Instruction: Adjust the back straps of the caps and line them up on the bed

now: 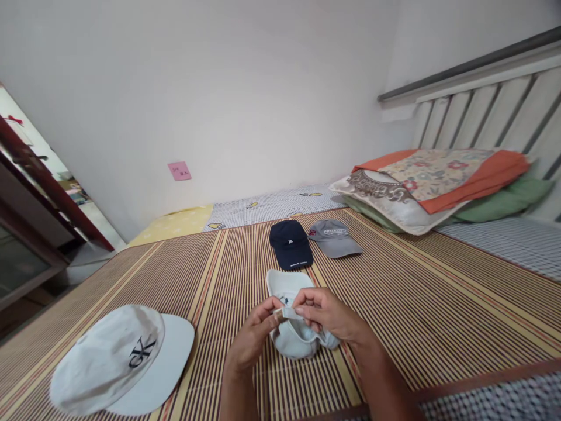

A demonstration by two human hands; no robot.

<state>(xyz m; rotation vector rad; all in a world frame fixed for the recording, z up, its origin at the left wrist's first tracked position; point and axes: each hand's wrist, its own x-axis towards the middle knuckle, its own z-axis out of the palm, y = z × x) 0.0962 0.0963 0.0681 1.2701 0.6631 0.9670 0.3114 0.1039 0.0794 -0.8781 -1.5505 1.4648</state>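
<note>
A pale, whitish baseball cap [294,344] lies on the striped mat in front of me, its brim pointing away. My left hand [258,330] pinches one end of the cap's back strap, near a small brownish patch. Fingers of my right hand [326,313] are closed on the other side of the same strap. Both hands are close together above the cap and cover part of it. Just beyond the brim sits a navy cap [290,242], with a grey cap [335,237] touching or close to its right side.
A white cap with black letters [114,356] rests at the left on the bamboo mat [210,351]. Stacked pillows [438,181] lie at the back right beside a slatted headboard [486,108]. A pink note [179,171] is stuck on the wall.
</note>
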